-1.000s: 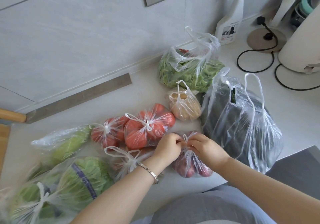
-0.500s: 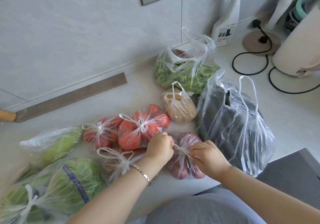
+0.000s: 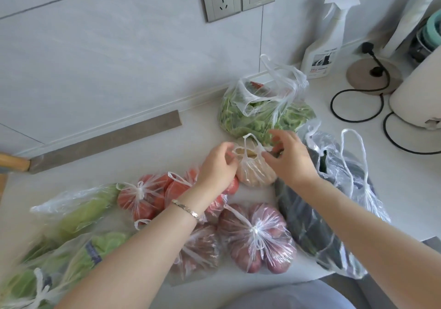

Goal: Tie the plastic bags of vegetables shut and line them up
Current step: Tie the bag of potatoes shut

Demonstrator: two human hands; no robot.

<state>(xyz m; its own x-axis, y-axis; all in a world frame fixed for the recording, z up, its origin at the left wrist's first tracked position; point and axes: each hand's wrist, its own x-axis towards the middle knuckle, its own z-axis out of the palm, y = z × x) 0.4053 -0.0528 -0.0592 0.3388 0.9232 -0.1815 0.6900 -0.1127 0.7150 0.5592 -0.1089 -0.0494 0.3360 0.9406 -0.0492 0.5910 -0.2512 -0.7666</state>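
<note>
**Hands at the handles of the small tan bag**

Bags of vegetables lie across the pale table (image 3: 167, 139), and both hands meet over the small one in the middle. Far to the left of the hands, at the frame's lower corner, sits a tied bag of green leafy vegetables (image 3: 59, 261), with a bag of pale green produce (image 3: 78, 211) just above it. Nearer, a knotted bag of tomatoes (image 3: 140, 199) lies just left of the left wrist, which wears a bracelet (image 3: 186, 209). A second tomato bag (image 3: 181, 187) is partly hidden under that wrist.

The left hand (image 3: 218, 168) curls its fingers (image 3: 226, 150) around the left handle loop of the tan bag (image 3: 254, 171); the grip looks partly closed on the plastic, though motion blur hides how tightly. The tan bag's handles stand up untied between the two hands. The right hand (image 3: 290, 163) comes in from the other side, fingers spread and bent, thumb touching the right handle; whether it has truly pinched the loop I cannot tell.

Below the hands, toward the person, rests a knotted bag of purple-red onions (image 3: 257, 237). Beyond the hands, by the wall, a bag of green beans (image 3: 262, 115) stands with its handles loose. Right of the right hand lies a large bag of dark vegetables (image 3: 334, 203), also untied. Farther right stand a spray bottle (image 3: 322, 53) and a black cord (image 3: 358, 101).
</note>
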